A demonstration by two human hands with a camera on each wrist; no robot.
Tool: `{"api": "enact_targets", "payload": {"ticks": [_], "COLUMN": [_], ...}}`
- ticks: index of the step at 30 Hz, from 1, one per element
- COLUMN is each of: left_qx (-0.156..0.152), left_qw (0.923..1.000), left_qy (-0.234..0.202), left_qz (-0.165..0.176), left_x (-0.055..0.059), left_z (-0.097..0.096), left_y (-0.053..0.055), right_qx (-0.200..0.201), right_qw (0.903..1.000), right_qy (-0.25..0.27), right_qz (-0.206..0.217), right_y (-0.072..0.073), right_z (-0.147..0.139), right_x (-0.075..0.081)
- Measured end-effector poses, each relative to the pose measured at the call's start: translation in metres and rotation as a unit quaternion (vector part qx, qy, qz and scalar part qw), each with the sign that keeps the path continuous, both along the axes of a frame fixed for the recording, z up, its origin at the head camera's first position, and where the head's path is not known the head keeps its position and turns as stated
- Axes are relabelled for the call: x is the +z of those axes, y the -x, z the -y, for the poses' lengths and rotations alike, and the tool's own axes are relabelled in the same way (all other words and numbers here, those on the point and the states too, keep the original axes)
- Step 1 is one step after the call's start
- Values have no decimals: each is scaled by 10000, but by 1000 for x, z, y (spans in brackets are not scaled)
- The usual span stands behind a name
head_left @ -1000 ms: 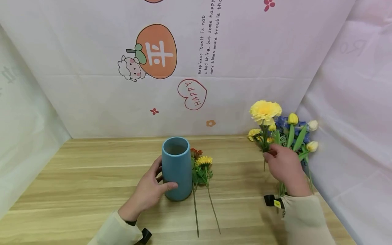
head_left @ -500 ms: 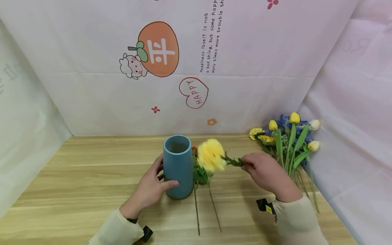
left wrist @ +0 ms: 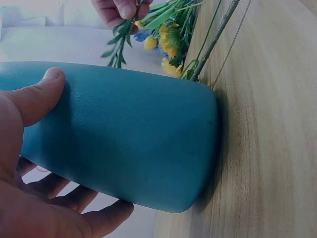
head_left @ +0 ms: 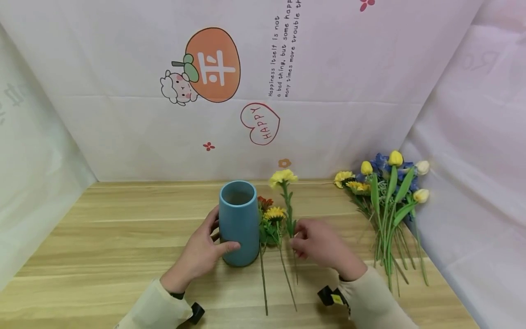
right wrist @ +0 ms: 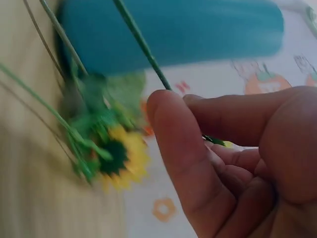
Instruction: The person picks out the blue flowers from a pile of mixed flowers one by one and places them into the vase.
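Note:
My left hand (head_left: 197,253) holds the blue vase (head_left: 243,228) from its left side, thumb across the front and fingers behind. The vase stands upright on the table. My right hand (head_left: 322,244) pinches the green stem (right wrist: 138,39) of a yellow carnation (head_left: 283,177) between thumb and fingers. That bloom points up and away, just right of the vase, with its stem hanging below the hand. A sunflower (head_left: 274,214) and a red flower (head_left: 265,202) lie beside the vase, their stems toward me. In the left wrist view, leaves (left wrist: 118,44) of the held stem show beyond the vase.
Several flowers lie in a bunch at the table's back right: yellow tulips (head_left: 395,158), white tulips (head_left: 421,196), blue blooms (head_left: 380,162) and small yellow flowers (head_left: 344,178). A printed white cloth (head_left: 164,141) hangs behind the wooden table (head_left: 123,237).
My right hand has carried the yellow carnation left from the bunch to beside the vase, and the bloom has swung from pointing left to upright. My left hand stays on the vase.

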State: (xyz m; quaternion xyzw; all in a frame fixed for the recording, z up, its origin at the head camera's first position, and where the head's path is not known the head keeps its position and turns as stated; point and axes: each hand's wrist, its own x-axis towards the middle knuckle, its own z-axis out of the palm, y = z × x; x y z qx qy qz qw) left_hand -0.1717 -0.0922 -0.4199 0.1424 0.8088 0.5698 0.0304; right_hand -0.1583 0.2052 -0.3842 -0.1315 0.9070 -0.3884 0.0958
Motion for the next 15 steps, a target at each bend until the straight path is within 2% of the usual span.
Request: {"api": "enact_targets", "payload": {"ticks": [3,8,15], "left_qx": [13,28,14], "left_qw": [10000,10000,10000], "left_qy": [18,1,-5], "left_qz": [0,37,72], "left_x": [0,2,2], "left_z": [0,0,0], "left_y": [0,0,-1], "right_qx": [168,250,185], "right_qw": [9996,9994,9976], "right_qy": [146,25,-669], "right_qz": [180,219,27], "right_y": [-1,-1,-4], "right_z": [12,25,26], "right_x": [-9,-24,-28]}}
